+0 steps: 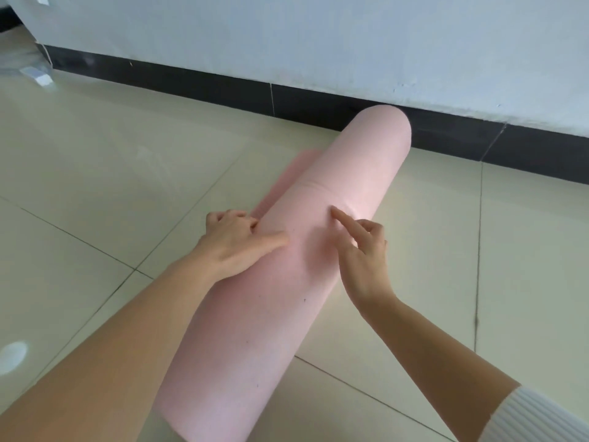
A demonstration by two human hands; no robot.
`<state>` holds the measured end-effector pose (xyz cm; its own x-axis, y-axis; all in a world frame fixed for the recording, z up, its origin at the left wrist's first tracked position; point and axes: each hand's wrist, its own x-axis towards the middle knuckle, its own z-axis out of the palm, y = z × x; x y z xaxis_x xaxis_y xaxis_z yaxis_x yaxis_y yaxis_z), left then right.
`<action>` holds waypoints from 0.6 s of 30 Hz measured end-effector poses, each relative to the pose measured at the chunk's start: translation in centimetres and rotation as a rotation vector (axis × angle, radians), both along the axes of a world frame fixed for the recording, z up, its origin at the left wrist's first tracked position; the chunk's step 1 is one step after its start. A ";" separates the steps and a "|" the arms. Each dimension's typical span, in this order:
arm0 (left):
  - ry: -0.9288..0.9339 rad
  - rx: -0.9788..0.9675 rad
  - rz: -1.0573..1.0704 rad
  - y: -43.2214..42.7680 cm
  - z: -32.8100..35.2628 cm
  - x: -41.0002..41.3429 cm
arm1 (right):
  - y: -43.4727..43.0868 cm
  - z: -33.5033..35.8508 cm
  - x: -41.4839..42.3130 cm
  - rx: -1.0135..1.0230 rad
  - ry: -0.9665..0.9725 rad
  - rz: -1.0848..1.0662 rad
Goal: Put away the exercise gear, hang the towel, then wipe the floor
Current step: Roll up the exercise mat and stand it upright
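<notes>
One rolled pink mat (274,314) is lying on the tiled floor (95,186), its long axis running from the near edge of the scene, at centre, out to the far right, where its end is stopping just short of the dark skirting (191,81) of the wall. A loose flap (287,177) is trailing flat along its left flank. Both hands are working at mid-length, about equally near. The left hand (236,244) is resting on the left side, thumb lying straight across the top and fingers (223,218) curling down at the seam where flap meets roll. The right hand (363,256) is poking the crown with one straight finger (338,215), denting the foam, while the others are curling loosely and holding nothing. The coming move probably means tucking the flap and rolling leftward across the axis. Count: one mat, two hands, no towel showing.
</notes>
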<state>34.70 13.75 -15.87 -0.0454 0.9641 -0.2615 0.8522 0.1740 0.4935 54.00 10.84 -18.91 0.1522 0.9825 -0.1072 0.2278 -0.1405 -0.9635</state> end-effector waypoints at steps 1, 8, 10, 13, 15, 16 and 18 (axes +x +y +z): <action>0.001 -0.037 0.045 0.1 -0.2 -0.8 | 0.4 0.1 -0.5 -0.006 0.082 -0.007; 0.009 0.196 0.223 1.5 -0.3 -5.3 | 1.1 -3.1 -3.2 -0.573 0.330 0.006; -0.022 0.136 0.221 1.4 0.0 -6.0 | 1.3 -3.7 -4.2 -0.648 0.464 0.124; -0.097 0.033 0.218 0.4 0.7 -6.1 | 1.7 -4.1 -4.8 -0.614 0.542 0.129; -0.173 -0.040 0.218 -0.5 0.7 -5.7 | 1.7 -4.0 -4.0 -0.609 0.538 0.056; -0.220 -0.068 0.218 -1.1 0.7 -5.4 | 1.7 -3.9 -3.1 -0.616 0.530 0.019; -0.296 -0.130 0.204 -2.2 0.3 -4.6 | 1.6 -3.7 -0.5 -0.638 0.478 0.001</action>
